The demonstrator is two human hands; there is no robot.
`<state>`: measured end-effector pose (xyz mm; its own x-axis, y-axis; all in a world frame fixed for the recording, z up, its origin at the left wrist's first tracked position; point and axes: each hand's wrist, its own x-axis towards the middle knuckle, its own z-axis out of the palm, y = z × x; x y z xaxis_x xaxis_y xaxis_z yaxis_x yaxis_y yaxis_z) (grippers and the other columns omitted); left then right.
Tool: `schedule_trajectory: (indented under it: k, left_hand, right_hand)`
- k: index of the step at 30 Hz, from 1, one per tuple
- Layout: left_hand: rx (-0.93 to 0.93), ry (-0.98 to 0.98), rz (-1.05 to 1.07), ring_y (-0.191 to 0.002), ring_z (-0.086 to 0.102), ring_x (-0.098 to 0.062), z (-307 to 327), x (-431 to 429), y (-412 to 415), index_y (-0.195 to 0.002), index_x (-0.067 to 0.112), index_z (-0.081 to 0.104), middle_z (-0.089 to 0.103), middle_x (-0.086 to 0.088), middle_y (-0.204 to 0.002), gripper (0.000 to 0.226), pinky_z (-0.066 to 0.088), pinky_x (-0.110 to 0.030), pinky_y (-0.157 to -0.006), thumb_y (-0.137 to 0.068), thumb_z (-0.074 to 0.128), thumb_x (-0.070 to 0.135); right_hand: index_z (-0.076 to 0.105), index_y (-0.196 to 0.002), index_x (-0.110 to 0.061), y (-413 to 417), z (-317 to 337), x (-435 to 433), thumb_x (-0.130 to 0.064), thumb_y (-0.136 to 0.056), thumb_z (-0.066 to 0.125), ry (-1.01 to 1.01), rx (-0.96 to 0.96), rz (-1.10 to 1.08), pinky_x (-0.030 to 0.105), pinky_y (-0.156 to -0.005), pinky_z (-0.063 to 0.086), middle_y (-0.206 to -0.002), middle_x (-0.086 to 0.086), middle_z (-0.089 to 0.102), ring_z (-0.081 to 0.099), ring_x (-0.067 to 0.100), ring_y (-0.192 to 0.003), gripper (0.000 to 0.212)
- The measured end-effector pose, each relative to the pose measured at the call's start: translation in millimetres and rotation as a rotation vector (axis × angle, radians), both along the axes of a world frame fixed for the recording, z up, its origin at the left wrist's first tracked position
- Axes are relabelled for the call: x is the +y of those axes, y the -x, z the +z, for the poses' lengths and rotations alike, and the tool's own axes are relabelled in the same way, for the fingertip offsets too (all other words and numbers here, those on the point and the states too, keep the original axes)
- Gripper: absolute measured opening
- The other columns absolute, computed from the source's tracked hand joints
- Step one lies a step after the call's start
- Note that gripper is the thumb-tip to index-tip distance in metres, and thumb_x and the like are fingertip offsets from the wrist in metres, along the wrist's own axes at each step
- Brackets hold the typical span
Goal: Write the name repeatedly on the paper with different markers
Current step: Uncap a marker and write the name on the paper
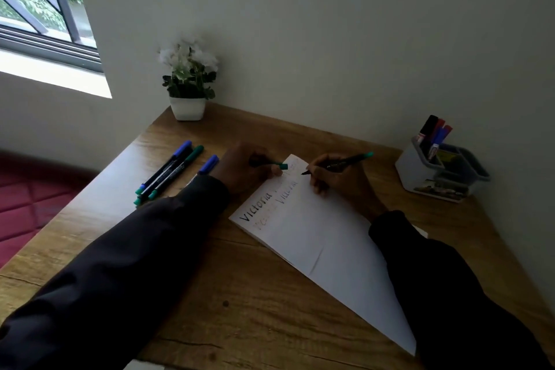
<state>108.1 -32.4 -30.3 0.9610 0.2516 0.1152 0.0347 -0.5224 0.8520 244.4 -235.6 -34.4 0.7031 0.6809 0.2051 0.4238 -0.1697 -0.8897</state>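
Paper (324,237) lay slantwise on the wooden table (240,294), the name written on it several times near its far left edge. Right hand (333,179) pinched an uncapped green-ended marker (341,164) between thumb and curled fingers, its tip at the sheet's far corner; whether it touched was unclear. Left hand (243,167) rested at the sheet's far edge, fingers curled round the green cap (277,164). Loose capped markers (174,173) lay just left of it, and a grey organiser (432,174) holding more stood well to the right
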Motion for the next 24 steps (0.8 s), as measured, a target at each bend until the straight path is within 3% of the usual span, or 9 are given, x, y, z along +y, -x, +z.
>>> schedule_trajectory:
  k: [5, 11, 18, 24]
  left_hand:
    - [-0.016, 0.005, 0.005, -0.092, 0.066, -0.001, -1.0, -1.1, -1.3, -0.101, 0.021, 0.073, 0.071, 0.01, -0.099, 0.012, 0.052, -0.009, -0.069, -0.09, 0.069, 0.02]
    - [-0.018, 0.007, -0.003, -0.086, 0.062, 0.012, -2.6, -0.1, -2.9, -0.102, 0.018, 0.072, 0.069, 0.013, -0.097, 0.013, 0.047, -0.002, -0.066, -0.09, 0.069, 0.017]
    - [-0.004, -0.008, -0.01, -0.09, 0.065, 0.002, 0.6, -0.9, -2.3, -0.103, 0.018, 0.071, 0.068, 0.013, -0.099, 0.013, 0.049, -0.005, -0.066, -0.091, 0.068, 0.017]
    - [0.021, -0.002, -0.001, -0.091, 0.063, 0.005, 1.9, -0.9, -1.8, -0.105, 0.02, 0.071, 0.067, 0.015, -0.098, 0.014, 0.048, -0.006, -0.066, -0.091, 0.067, 0.017]
  right_hand:
    - [0.066, -0.092, 0.008, 1.3, -1.8, 4.3, -0.002, -0.092, 0.068, 0.038, -0.025, 0.025, 0.028, -0.045, 0.052, -0.074, 0.023, 0.07, 0.063, 0.019, -0.051, 0.011]
    - [0.066, -0.086, 0.005, 1.2, -7.1, 7.1, -0.006, -0.092, 0.07, 0.03, -0.013, 0.006, 0.03, -0.044, 0.05, -0.072, 0.022, 0.069, 0.062, 0.025, -0.052, 0.013]
    - [0.067, -0.082, 0.0, -1.5, -9.7, 7.6, -0.009, -0.091, 0.072, 0.044, -0.024, 0.007, 0.031, -0.045, 0.051, -0.07, 0.017, 0.07, 0.063, 0.025, -0.053, 0.013]
    - [0.067, -0.08, -0.005, -0.3, -7.6, 8.0, -0.008, -0.091, 0.072, 0.056, -0.034, 0.014, 0.027, -0.044, 0.049, -0.068, 0.015, 0.069, 0.061, 0.022, -0.051, 0.012]
